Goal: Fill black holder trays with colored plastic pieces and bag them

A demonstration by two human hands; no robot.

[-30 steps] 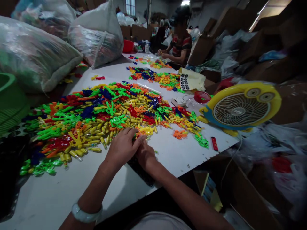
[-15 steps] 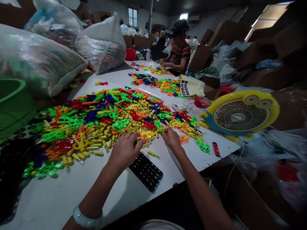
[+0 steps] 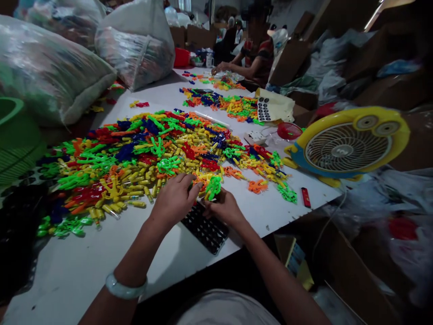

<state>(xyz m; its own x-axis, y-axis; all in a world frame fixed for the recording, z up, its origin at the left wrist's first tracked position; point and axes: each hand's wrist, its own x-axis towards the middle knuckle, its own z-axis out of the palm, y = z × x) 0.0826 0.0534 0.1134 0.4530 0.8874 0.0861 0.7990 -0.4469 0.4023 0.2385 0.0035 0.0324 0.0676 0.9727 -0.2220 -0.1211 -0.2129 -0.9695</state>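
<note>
My right hand [image 3: 228, 208] is closed on a bright green plastic toy piece [image 3: 213, 187] with thin branching arms, lifted just in front of the pile. Close beside it, my left hand [image 3: 173, 198] has its thumb and fingers drawn together; whatever lies between them is too small to make out. Beneath both hands lies a black tray [image 3: 207, 231] with rows of pockets, its far end covered by them. Yellow tube-like pieces [image 3: 135, 180] and tangled plastic pieces in green, red, orange and blue form a wide heap beyond my hands.
A yellow fan [image 3: 348, 149] stands at the right, near a red lighter-like object [image 3: 306, 197]. Large filled sacks [image 3: 135, 49] and a green basket [image 3: 20, 144] are at the left. A co-worker [image 3: 257, 54] sits at the far end. Black trays [image 3: 20, 243] lie at left.
My right hand has drawn back from the pile toward my left hand, bringing the green piece with it. The view has tilted down a little. The loose yellow tube by the tray no longer shows.
</note>
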